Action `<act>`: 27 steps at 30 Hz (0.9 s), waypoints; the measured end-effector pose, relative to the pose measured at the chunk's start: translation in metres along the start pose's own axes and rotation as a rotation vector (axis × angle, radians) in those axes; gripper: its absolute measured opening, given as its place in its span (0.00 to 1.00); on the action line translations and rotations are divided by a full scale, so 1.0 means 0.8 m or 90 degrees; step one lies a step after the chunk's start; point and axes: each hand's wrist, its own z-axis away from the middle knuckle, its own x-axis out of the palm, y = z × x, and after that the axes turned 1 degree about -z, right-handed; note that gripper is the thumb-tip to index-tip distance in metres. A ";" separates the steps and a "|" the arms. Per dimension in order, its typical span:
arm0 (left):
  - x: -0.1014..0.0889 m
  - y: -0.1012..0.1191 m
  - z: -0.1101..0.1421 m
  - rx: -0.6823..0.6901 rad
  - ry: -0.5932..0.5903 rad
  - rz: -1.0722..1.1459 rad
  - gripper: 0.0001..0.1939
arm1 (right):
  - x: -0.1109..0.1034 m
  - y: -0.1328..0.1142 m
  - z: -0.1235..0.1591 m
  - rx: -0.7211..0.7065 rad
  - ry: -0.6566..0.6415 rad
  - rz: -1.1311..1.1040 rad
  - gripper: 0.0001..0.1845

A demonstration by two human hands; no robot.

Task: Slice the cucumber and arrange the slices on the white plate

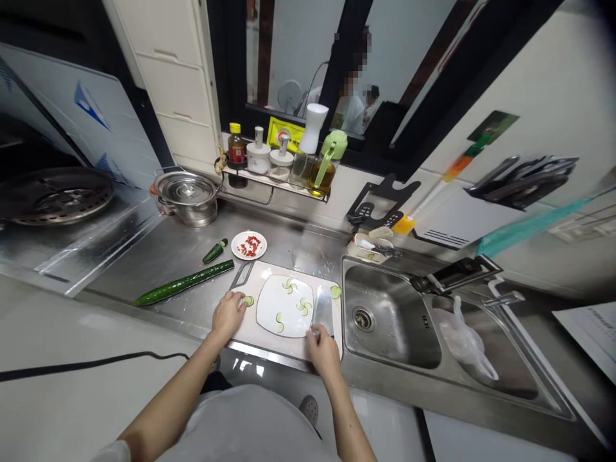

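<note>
A white square plate (270, 314) lies on a pale cutting board (298, 351), with three pinwheels of thin cucumber slices (303, 307) arranged on it. At the board's left side, my left hand (230, 316) has its fingers bent together on a few cucumber slices (249, 300). My right hand (323, 350) is closed at the plate's lower right corner, beside a knife (324, 308) lying flat on the board; whether its fingers grip the handle or the plate's rim is hidden. A cucumber end (335, 292) sits near the blade tip.
A long cucumber (185, 283), a short cucumber piece (212, 252) and a small plate of chopped red bits (249, 245) lie left of the board. A lidded steel pot (192, 208) stands behind. To the right is the sink (389, 314). A seasoning rack (274, 178) hangs above.
</note>
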 end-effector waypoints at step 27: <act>0.030 0.098 0.041 0.058 -0.154 0.634 0.17 | 0.032 -0.070 -0.009 -0.215 0.004 -0.466 0.17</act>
